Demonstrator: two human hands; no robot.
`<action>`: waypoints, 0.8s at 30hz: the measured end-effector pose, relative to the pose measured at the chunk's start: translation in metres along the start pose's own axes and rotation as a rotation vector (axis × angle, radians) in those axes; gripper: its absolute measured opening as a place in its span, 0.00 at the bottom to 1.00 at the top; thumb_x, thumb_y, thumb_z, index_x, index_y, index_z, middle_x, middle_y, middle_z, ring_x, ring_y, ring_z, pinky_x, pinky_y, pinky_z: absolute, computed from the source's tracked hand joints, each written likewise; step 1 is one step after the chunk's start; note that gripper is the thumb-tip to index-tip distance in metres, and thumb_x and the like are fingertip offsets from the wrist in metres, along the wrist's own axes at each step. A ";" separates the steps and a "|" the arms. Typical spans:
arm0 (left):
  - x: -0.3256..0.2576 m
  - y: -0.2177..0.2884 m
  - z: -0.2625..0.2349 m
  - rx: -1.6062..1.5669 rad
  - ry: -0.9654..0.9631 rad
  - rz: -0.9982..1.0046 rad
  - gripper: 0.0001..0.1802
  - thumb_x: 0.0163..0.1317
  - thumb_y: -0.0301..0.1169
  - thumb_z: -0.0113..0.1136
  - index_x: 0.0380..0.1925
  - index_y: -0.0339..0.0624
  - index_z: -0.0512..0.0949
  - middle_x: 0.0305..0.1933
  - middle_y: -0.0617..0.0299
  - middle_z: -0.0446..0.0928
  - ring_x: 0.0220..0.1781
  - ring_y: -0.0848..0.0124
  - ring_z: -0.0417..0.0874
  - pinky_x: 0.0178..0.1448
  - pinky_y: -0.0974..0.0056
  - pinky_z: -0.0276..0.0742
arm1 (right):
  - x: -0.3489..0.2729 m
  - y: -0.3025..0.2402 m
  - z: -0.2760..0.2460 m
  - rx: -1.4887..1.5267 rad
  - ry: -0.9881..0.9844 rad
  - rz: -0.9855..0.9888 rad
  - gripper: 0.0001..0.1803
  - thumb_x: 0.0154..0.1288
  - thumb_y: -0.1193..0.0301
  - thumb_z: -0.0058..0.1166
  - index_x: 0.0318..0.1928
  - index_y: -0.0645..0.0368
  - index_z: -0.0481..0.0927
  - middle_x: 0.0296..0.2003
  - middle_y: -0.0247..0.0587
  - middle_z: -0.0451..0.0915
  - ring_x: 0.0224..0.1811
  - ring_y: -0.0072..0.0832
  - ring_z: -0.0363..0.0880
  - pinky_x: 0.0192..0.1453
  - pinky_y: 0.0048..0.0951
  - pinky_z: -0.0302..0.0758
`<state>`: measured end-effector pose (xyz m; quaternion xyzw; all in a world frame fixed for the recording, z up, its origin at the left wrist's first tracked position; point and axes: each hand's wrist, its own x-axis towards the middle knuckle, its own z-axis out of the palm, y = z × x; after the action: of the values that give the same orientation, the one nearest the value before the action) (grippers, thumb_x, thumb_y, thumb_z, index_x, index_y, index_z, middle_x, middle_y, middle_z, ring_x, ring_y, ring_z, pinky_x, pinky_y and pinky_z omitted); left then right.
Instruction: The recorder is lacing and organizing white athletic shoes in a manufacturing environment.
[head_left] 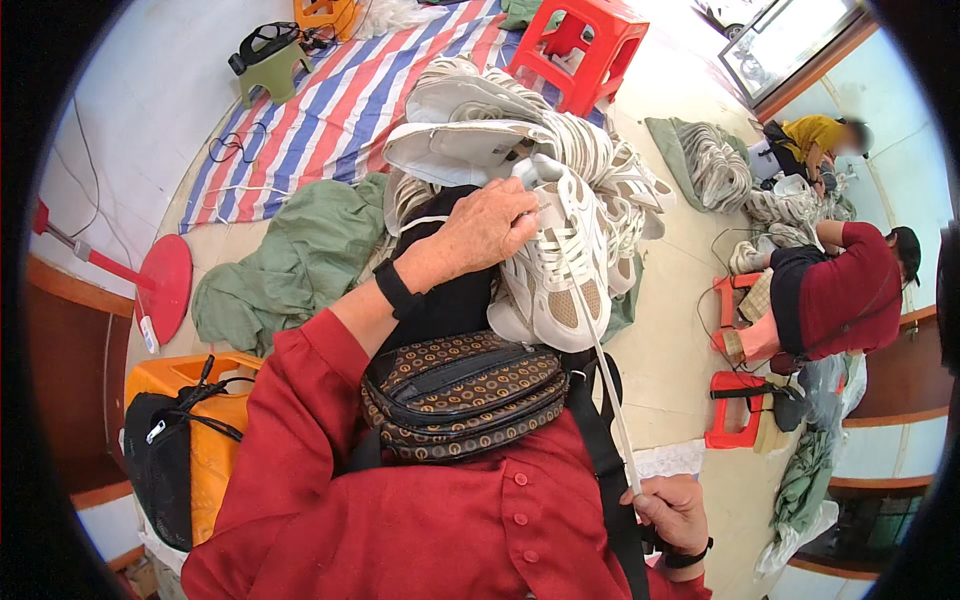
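A white and beige sneaker rests toe-down on my lap, against a large bundle of similar shoes. My left hand is closed at its collar, with the fingertips partly hidden against the shoe. From the front of the lacing a white shoelace runs taut toward the lower right. My right hand pinches the far part of that lace, low beside my hip. Behind my left hand, more sneakers are packed tightly together, some showing their pale insides.
A brown patterned waist bag lies across my middle. Ahead are a red stool and a striped sheet. Green cloth lies left, near an orange stool. Two people sit at right among shoes.
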<state>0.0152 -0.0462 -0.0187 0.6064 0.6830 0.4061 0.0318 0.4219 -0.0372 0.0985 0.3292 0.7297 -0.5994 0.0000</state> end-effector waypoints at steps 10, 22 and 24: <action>-0.005 -0.015 -0.010 -0.358 -0.090 -0.030 0.10 0.65 0.34 0.53 0.35 0.37 0.74 0.36 0.58 0.68 0.43 0.63 0.71 0.53 0.62 0.66 | 0.109 -0.002 -0.038 -0.940 0.479 -0.408 0.10 0.60 0.80 0.54 0.43 0.61 0.79 0.43 0.49 0.79 0.46 0.47 0.77 0.51 0.42 0.73; -0.010 -0.013 -0.012 -0.415 -0.099 0.007 0.08 0.65 0.33 0.54 0.35 0.40 0.74 0.39 0.59 0.68 0.47 0.64 0.71 0.56 0.63 0.66 | 0.283 -0.085 0.015 -1.284 0.145 -0.954 0.08 0.54 0.78 0.54 0.37 0.60 0.76 0.40 0.43 0.74 0.41 0.41 0.78 0.41 0.39 0.75; -0.011 -0.013 -0.012 -0.409 -0.089 0.006 0.07 0.65 0.32 0.55 0.35 0.40 0.74 0.39 0.59 0.68 0.47 0.64 0.71 0.56 0.62 0.66 | 0.281 -0.085 0.016 -1.435 0.140 -0.883 0.08 0.52 0.77 0.54 0.36 0.59 0.76 0.40 0.43 0.74 0.41 0.39 0.78 0.40 0.38 0.75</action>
<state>0.0013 -0.0611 -0.0234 0.6067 0.5826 0.5089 0.1832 0.1545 0.0781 0.0576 -0.0298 0.9934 0.0859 -0.0704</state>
